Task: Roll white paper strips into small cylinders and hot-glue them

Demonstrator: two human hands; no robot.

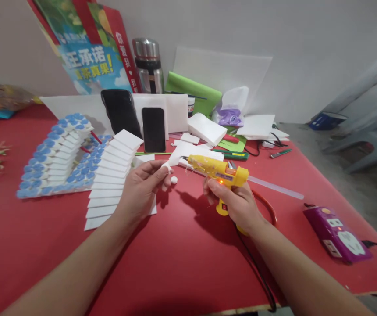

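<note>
My right hand [232,199] is wrapped round the handle of a yellow glue gun [208,165], its orange light lit and a clear glue stick [275,187] reaching out of its back. The nozzle points left, toward my left hand [151,180], whose fingers pinch a small white piece [166,166]. A small white round piece [174,180] shows just beside those fingertips. Left of my left hand lies a fanned row of white steps [106,188]. Further left, a blue-and-white model [57,153] carries another stepped white row.
Two phones [154,129] lean on white board behind my hands. A green cutter [236,155], white scraps and a tissue pack [230,116] lie at the back. A purple power strip [336,232] sits right, and a black cable hangs below the gun. A steel flask [148,66] stands behind.
</note>
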